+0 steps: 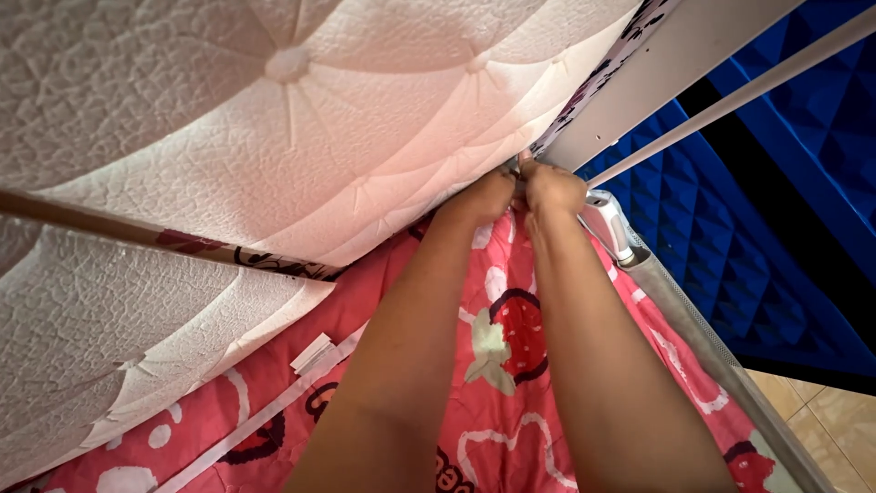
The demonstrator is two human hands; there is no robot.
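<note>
Both my arms reach forward over a pink sheet point(511, 411) printed with strawberries and white shapes. My left hand point(484, 196) and my right hand point(552, 187) meet at the far corner of a white tufted mattress point(301, 119). Their fingers are curled and pinched on the dark patterned fabric edge point(593, 87) where it meets the mattress corner. The fingertips are hidden under that corner. The mattress is lifted or tilted above the pink sheet.
A grey metal bed rail point(693, 333) with a white bracket point(610, 224) runs along the right. A white board and thin rod point(730, 96) slant at the upper right. Blue pyramid foam panels point(776, 228) cover the wall. Tan floor tiles point(821, 411) show at the lower right.
</note>
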